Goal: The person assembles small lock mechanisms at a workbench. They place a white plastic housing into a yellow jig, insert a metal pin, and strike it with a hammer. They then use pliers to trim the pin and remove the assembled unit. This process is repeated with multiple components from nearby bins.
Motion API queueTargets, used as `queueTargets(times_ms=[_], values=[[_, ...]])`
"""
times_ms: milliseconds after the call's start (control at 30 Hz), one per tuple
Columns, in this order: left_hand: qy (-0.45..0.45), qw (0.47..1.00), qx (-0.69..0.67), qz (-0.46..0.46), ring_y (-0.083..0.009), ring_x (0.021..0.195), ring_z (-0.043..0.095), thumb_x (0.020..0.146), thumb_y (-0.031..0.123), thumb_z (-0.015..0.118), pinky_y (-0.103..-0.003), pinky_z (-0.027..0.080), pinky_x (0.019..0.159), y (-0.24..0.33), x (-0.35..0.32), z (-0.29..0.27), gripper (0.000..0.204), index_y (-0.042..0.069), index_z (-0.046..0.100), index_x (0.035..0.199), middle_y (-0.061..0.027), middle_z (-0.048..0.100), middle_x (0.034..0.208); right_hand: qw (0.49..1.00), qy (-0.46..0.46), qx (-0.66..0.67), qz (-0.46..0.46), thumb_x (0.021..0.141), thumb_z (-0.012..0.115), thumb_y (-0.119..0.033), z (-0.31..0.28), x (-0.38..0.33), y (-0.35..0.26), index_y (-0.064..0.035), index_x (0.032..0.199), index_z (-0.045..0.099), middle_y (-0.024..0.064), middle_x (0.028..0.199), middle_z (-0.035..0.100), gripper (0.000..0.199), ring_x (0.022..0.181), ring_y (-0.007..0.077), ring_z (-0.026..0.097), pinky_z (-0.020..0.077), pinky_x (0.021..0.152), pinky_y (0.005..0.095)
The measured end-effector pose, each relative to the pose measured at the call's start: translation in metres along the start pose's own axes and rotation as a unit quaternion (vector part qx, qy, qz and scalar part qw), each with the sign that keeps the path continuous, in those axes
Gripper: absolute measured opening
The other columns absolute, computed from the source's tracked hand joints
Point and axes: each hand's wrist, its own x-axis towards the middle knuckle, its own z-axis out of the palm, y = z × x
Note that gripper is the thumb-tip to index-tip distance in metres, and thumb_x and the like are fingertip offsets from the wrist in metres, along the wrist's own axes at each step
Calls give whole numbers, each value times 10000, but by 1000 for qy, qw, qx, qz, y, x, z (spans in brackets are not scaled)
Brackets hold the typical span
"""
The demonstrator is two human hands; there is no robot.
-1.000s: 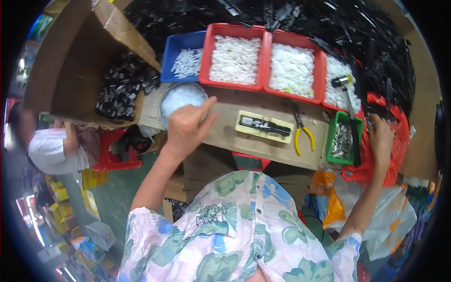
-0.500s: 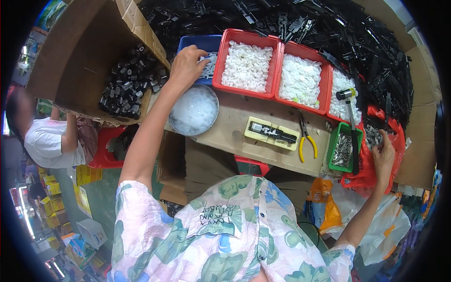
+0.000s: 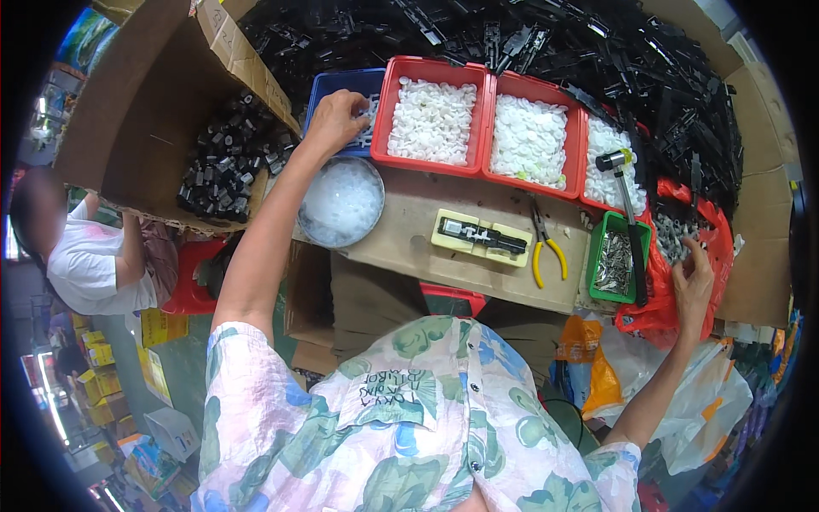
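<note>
My left hand (image 3: pixel 335 121) is over the blue bin (image 3: pixel 320 85), its fingers curled in among small light grey plastic parts (image 3: pixel 367 128); what they pinch, if anything, is too small to make out. At the right, my right hand (image 3: pixel 695 280) is at a red plastic bag (image 3: pixel 653 316) of small grey parts (image 3: pixel 674 232), thumb and forefinger apart, nothing visible between them. Between the hands, a cream block fixture (image 3: pixel 444 245) holds a black part (image 3: pixel 482 236) with a light-coloured piece on it. Yellow-handled pliers (image 3: pixel 548 247) lie beside the fixture.
A round metal bowl (image 3: pixel 341 200) of whitish stuff sits left of the fixture. Red bins (image 3: pixel 435 166) hold white plastic pieces. A hammer (image 3: pixel 631 205) lies across a green tray (image 3: pixel 610 294) of metal pins. Black parts (image 3: pixel 580 43) heap behind; a carton (image 3: pixel 128 111) and another person (image 3: pixel 98 256) are left.
The view has shifted slightly, so the bins and fixture sit a little further left. My left hand stays at the blue bin, my right at the red bag.
</note>
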Motion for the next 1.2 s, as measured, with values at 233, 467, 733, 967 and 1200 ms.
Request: queueTargets(times_ms=[233,467,733,967,1200], values=[[-33,999,-10,-27,-325,838,702,728,111,776,-405,543,780,0,14,-5,213,0,724,902,-169,725,882,1000,9,8,10,821,585,3,-5,-3,-10,0,1210,633,114,827,549,391,713,212,523,465,697,361],[-16,999,-29,7,-331,903,665,748,106,761,-415,522,817,9,11,1,278,52,754,1021,-165,676,964,1000,14,12,6,820,583,6,-5,-4,-13,13,1203,633,116,839,552,386,730,211,526,465,710,354],[32,998,-22,47,-288,786,650,721,86,784,-390,519,731,12,-1,-5,241,36,761,956,-132,660,914,999,21,26,5,813,573,42,-7,-3,-22,-2,1189,648,63,829,525,386,735,159,502,451,710,323],[91,994,-46,46,-240,660,648,718,104,808,-363,524,654,12,-9,-13,198,13,747,882,-111,689,877,998,31,50,0,825,590,17,-3,-5,-15,14,1186,646,97,830,553,366,715,179,520,463,689,339],[129,981,-147,1,-93,618,578,792,127,795,-264,475,595,13,-9,-25,159,11,754,893,-40,709,815,997,26,75,15,843,597,12,-5,-9,-18,7,1196,647,71,844,550,356,732,152,507,457,690,318]])
